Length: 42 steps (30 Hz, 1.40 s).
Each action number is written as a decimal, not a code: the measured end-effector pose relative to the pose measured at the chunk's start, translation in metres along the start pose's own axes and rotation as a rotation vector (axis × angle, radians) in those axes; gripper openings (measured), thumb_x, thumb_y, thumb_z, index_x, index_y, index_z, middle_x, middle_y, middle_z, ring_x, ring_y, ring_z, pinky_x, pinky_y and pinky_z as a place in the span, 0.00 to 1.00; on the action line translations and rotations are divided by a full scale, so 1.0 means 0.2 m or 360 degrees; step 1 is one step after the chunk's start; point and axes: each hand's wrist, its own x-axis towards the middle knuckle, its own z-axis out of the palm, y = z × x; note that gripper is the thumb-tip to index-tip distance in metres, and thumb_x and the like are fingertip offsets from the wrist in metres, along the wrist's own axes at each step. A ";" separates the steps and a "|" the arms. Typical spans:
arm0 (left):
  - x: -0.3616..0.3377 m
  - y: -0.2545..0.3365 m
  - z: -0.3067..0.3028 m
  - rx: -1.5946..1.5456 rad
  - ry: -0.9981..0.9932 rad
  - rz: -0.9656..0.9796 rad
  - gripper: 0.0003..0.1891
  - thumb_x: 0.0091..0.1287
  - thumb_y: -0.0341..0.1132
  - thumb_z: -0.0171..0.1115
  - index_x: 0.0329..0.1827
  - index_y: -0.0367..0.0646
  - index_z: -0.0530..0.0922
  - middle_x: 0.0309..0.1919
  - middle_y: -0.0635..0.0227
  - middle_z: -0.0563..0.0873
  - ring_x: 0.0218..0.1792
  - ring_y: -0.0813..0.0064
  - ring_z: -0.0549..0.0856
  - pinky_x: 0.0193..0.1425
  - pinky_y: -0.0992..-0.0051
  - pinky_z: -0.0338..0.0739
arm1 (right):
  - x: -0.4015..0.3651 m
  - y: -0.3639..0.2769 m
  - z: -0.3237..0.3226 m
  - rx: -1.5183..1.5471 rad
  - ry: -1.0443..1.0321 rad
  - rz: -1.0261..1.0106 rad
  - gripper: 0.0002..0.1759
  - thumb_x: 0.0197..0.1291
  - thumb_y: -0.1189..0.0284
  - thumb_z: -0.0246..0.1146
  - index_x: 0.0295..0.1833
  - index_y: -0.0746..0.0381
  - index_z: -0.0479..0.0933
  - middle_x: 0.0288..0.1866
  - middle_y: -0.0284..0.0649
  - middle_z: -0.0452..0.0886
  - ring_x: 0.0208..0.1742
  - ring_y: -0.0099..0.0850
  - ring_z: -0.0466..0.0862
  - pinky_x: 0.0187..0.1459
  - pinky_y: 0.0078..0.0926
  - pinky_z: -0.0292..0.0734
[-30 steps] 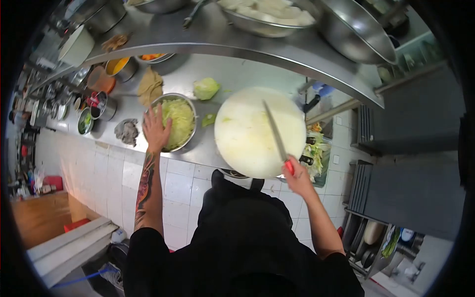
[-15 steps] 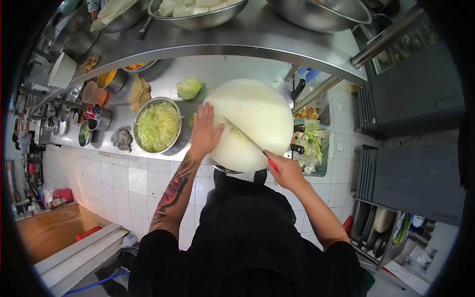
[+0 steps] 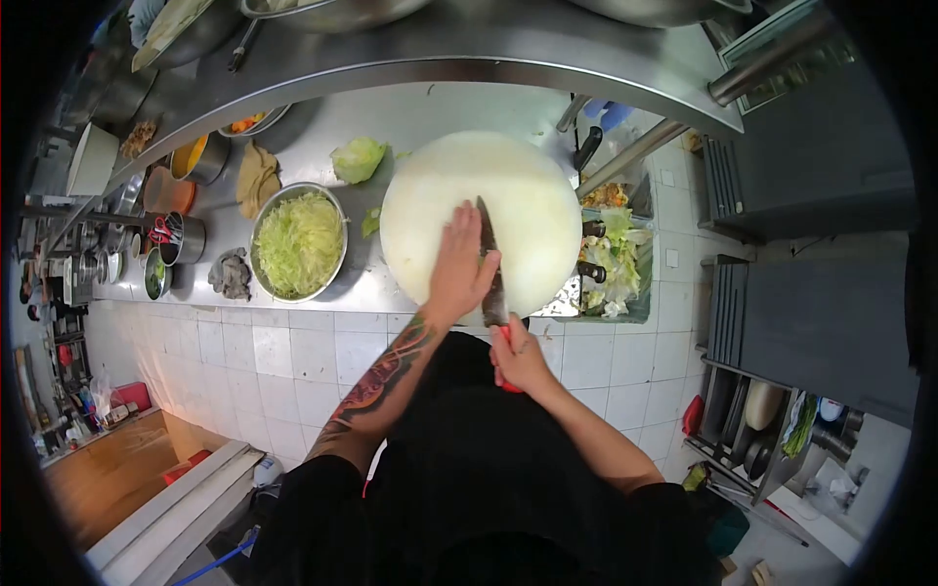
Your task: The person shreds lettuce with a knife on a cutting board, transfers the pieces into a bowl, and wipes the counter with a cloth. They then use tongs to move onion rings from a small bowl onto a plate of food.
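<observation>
A round white cutting board [image 3: 528, 186] lies at the counter's front edge. My left hand [image 3: 459, 264] is spread over the board beside the blade, palm down, with nothing held in it. The fingers of my right hand [image 3: 518, 359] are wrapped round the red handle of a knife [image 3: 493, 283], whose blade lies over the board and points away from me. To the left, a metal bowl [image 3: 344, 244] holds shredded cabbage [image 3: 300, 244]. A cut piece of cabbage [image 3: 359, 159] sits behind the bowl, and a small leaf [image 3: 370, 222] is beside the board.
Left of the bowl are a brown cloth [image 3: 257, 179], a grey rag [image 3: 231, 274] and several metal pots. A raised steel shelf [image 3: 469, 59] with large bowls spans the back. At the right stands a bin of vegetable scraps [image 3: 614, 259] beside a metal post [image 3: 635, 159].
The knife has turned from a diagonal to nearly straight away from me, its handle now nearer my body. My left hand has moved right and inward over the board. The view has shifted slightly.
</observation>
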 end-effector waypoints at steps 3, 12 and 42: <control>-0.01 -0.03 -0.01 -0.0124 0.0197 0.0042 0.35 0.83 0.37 0.52 0.87 0.28 0.54 0.87 0.38 0.55 0.88 0.41 0.54 0.90 0.49 0.46 | 0.05 -0.08 0.21 0.0107 -0.0109 -0.0094 0.11 0.82 0.67 0.55 0.53 0.63 0.64 0.23 0.43 0.79 0.15 0.34 0.83 0.17 0.35 0.76; -0.16 -0.77 -1.10 -0.0279 0.1169 -0.0535 0.29 0.83 0.31 0.52 0.85 0.34 0.64 0.82 0.42 0.69 0.83 0.52 0.70 0.85 0.64 0.62 | 0.15 -0.66 0.57 -0.0302 -0.0845 -0.0282 0.12 0.81 0.65 0.58 0.48 0.62 0.66 0.27 0.40 0.80 0.16 0.29 0.83 0.19 0.32 0.75; 0.13 -0.32 -0.19 -0.1203 0.0060 -0.0514 0.29 0.71 0.26 0.71 0.72 0.40 0.68 0.60 0.62 0.82 0.61 0.70 0.82 0.65 0.69 0.80 | 0.11 -0.30 -0.33 -0.0879 0.0565 -0.0851 0.12 0.75 0.70 0.61 0.58 0.61 0.73 0.34 0.55 0.86 0.36 0.60 0.87 0.37 0.56 0.81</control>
